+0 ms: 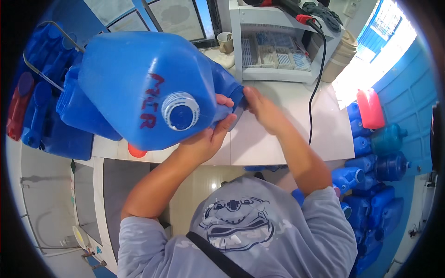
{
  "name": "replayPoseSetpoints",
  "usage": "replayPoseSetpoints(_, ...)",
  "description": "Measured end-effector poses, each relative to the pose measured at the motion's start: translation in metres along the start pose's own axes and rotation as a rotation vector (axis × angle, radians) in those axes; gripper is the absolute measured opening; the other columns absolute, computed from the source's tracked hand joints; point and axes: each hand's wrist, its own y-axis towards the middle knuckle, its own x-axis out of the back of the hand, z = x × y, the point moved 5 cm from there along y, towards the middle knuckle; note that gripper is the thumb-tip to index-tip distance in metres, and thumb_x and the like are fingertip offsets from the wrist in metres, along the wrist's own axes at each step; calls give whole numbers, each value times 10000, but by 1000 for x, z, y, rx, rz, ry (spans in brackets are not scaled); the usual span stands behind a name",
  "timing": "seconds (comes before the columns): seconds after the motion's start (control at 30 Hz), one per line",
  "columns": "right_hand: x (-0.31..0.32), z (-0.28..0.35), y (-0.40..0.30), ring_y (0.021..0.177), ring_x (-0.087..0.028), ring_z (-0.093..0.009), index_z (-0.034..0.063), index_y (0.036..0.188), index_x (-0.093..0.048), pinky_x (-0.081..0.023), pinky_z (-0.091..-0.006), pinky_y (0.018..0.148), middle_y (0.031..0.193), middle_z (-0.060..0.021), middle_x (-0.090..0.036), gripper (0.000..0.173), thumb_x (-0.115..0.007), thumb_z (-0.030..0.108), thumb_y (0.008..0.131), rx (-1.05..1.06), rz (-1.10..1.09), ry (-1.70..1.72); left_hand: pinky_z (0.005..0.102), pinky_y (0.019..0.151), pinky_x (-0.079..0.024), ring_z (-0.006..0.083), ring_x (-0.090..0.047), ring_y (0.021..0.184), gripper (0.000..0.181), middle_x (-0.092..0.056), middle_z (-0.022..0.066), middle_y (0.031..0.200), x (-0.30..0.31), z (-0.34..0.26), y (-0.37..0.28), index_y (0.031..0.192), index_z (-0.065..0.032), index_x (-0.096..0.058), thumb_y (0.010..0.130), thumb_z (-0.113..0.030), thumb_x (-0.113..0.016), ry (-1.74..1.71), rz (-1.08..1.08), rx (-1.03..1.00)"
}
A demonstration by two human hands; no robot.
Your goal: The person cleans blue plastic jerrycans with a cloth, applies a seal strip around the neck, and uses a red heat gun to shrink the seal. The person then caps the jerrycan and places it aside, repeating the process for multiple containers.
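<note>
A large blue plastic jug [132,80] is held tilted over the white counter, with red handwriting and a white-ringed round spout with a blue middle on its near face. My left hand [205,140] grips its handle [222,114], thumb and fingers wrapped around it. At the jug's right end, my right hand [260,107] has its thumb and fingers against the blue neck [238,95]. Slight blur covers that hand, and its far fingers are partly hidden. Below the jug, a red cap [137,151] lies near the counter's front edge, partly covered.
Other blue jugs [69,135] and a red one [21,104] crowd the left, near bent metal tubes [62,34]. A black cable [318,90] hangs over the white counter [295,128] from a heat-gun-like tool. A white shelf [274,74] stands behind; more containers [365,205] fill the right.
</note>
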Motion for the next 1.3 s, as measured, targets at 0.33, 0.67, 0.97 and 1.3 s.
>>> replayPoseSetpoints(0.33,-40,41,-14,1189,-521,-298,91,1483,-331,-419,-465,1037,1359,-169,-481,652,-575,407,968,373,-265,-254,369,898,-468,244,-595,1023,231,-592,87,1110,1,12,15,1095,-27,-586,915,-110,-704,82,-2,-77)
replayPoseSetpoints(0.67,-32,17,19,1187,-548,-316,51,1269,-556,-453,-434,975,1227,-105,-606,317,-599,127,965,-13,-108,-617,388,892,-456,266,-579,1019,240,-591,95,1090,13,47,-5,1092,-45,-595,912,-159,-708,128,-16,-23)
replayPoseSetpoints(0.97,-79,-6,19,1259,-499,-308,98,1474,-295,-439,-440,1052,1404,-197,-433,919,-839,373,787,-31,-90,585,373,872,-461,265,-592,961,257,-601,101,1035,16,32,3,1097,-41,-596,885,-107,-724,159,-9,-248)
replayPoseSetpoints(1.3,-3,-35,49,1243,-489,-238,26,1487,-340,-417,-374,1049,1382,-117,-482,706,-694,192,899,25,-107,555,391,976,-475,265,-611,1117,291,-626,104,1153,76,120,51,1194,-33,-574,945,-164,-649,404,2,18)
